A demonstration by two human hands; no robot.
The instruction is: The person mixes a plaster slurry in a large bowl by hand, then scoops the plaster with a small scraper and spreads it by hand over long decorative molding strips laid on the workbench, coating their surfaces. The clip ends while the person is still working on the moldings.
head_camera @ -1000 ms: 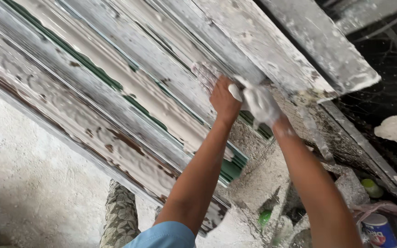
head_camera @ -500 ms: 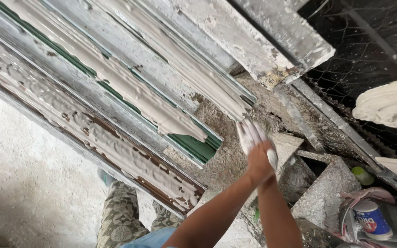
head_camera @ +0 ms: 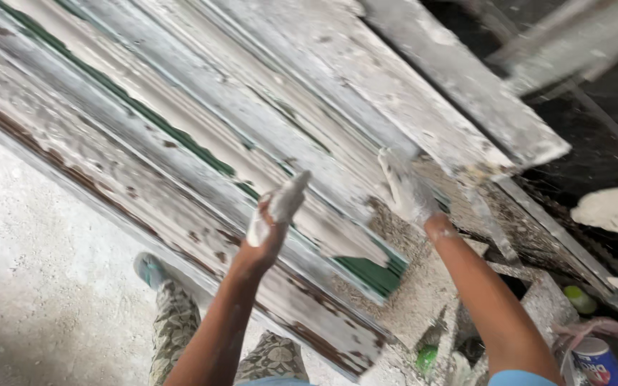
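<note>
Long plaster-caked moulds (head_camera: 202,136) with green lining run slantwise across the view, stacked side by side. My left hand (head_camera: 275,213), coated in white plaster, is raised with its fingers straight over the lower mould near its green end (head_camera: 373,275). My right hand (head_camera: 403,189), equally white with plaster, rests with its fingers spread on the end of an upper mould. Neither hand holds anything. The two hands are about a hand's width apart.
Rough concrete floor (head_camera: 37,300) lies at the left, where my shoe (head_camera: 148,268) and patterned trousers show. At the lower right are rubble blocks (head_camera: 545,300), a blue and white can (head_camera: 596,361), a green cap (head_camera: 428,356) and a white plaster piece (head_camera: 616,209).
My hands were pressed together, rubbing plaster, lower down near the mould ends. They have come apart and moved up, the left hand over the lower mould and the right onto an upper one.
</note>
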